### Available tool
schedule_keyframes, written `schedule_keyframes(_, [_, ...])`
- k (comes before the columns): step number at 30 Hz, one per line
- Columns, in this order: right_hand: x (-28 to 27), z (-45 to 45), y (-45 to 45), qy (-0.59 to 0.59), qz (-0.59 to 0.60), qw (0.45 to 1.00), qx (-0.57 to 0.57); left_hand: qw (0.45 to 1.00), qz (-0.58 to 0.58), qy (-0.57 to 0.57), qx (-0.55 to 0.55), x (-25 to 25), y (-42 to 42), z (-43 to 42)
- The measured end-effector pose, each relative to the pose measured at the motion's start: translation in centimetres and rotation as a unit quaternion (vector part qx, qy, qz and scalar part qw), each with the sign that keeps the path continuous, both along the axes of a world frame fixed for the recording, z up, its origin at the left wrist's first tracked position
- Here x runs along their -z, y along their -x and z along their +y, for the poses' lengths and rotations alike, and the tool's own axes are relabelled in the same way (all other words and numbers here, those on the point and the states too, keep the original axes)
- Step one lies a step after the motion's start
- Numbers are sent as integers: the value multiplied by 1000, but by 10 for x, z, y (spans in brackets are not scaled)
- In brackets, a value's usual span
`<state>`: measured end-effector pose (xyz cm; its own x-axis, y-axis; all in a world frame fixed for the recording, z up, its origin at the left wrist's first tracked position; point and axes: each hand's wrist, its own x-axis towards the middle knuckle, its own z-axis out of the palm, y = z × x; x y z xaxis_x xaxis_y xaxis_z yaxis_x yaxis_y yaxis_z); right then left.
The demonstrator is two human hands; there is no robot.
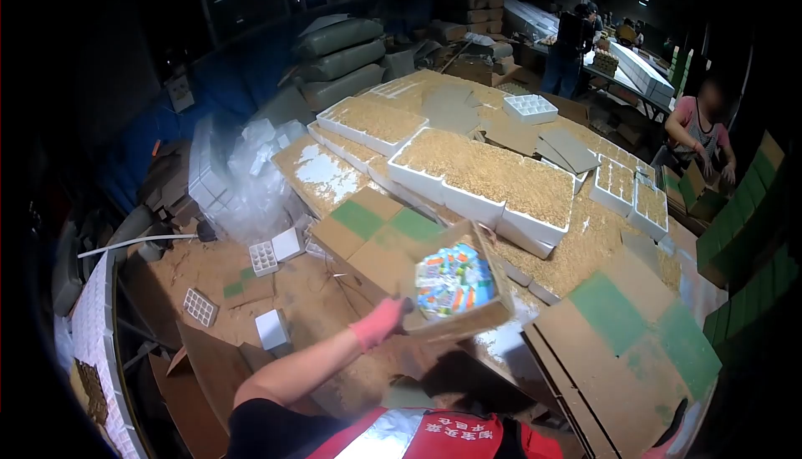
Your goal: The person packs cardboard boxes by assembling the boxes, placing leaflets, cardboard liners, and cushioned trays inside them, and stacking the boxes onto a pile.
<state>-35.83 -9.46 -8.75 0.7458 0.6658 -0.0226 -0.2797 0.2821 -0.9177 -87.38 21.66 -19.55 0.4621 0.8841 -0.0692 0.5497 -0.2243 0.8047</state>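
Observation:
My left hand, in a pink and dark glove, grips the near left side of an open cardboard box. Inside the box lie several colourful printed packets in blue, white, green and orange. The box is held tilted beside flattened cardboard sheets with green patches. Down at the lower right, my right hand shows only in part, dark and red, by the edge of a stack of flat cardboard. How its fingers are set is not clear.
White foam trays filled with tan granular material cover the large table. More cardboard sheets lie left of the box. White grid trays and clear plastic wrap are at the left. A person handles a box at the right; others stand farther back.

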Motion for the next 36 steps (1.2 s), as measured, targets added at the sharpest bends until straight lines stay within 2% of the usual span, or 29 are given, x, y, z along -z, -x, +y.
schedule_keyframes(2, [23,40,23,-7,33,999,-33,991,-46,97,-78,-23,57,20])
schedule_keyframes(5, [56,118,74,-12,78,993,-85,978,-49,60,-195,-22,170,79])
schedule_keyframes(9, [101,230,171,-3,117,981,-153,889,-193,125,-396,-69,282,161])
schedule_keyframes(10, [112,256,196,3,113,979,-170,881,-204,115,-410,-68,307,186])
schedule_keyframes(12, [160,316,237,30,145,974,-169,884,-218,122,-395,-44,370,243])
schedule_keyframes(13, [172,343,260,54,136,967,-208,872,-186,137,-431,-38,387,266])
schedule_keyframes(15, [182,395,316,88,168,951,-244,871,-204,172,-412,18,444,332])
schedule_keyframes(16, [167,412,346,116,164,947,-252,856,-204,180,-439,35,455,354])
schedule_keyframes(17, [161,426,369,135,129,952,-241,845,-203,191,-456,56,458,379])
schedule_keyframes(18, [184,440,376,220,-40,953,-204,854,-251,189,-414,83,463,404])
schedule_keyframes(19, [210,452,385,209,-120,957,-160,839,-313,233,-379,118,469,434])
schedule_keyframes(20, [215,455,394,281,-180,935,-121,860,-250,241,-373,146,476,457])
schedule_keyframes(21, [215,458,401,356,-231,901,-90,888,-112,181,-408,203,498,497])
schedule_keyframes(22, [200,456,407,396,-266,876,-71,809,-252,244,-472,185,461,487])
schedule_keyframes(23, [182,452,411,434,-303,846,-62,799,-289,267,-454,211,456,495])
schedule_keyframes(24, [178,445,410,460,-335,821,-40,816,-267,306,-411,226,450,498])
schedule_keyframes(26, [172,430,408,508,-396,765,-11,835,-280,344,-327,220,435,464])
schedule_keyframes(27, [200,423,406,488,-343,801,-54,831,-242,328,-378,277,465,469])
schedule_keyframes(28, [255,415,400,460,-286,835,-94,852,-236,395,-248,278,464,448])
schedule_keyframes(29, [285,411,397,426,-228,866,-131,854,-224,395,-255,282,458,431])
schedule_keyframes(31, [238,418,415,459,-144,854,-200,848,-210,408,-264,256,422,392])
schedule_keyframes(33, [207,419,416,407,-78,893,-175,851,-205,421,-237,219,383,350])
schedule_keyframes(35, [208,410,405,326,-30,927,-183,853,-210,434,-200,180,342,309])
schedule_keyframes(36, [228,403,391,342,-85,921,-165,855,-213,440,-173,164,320,291])
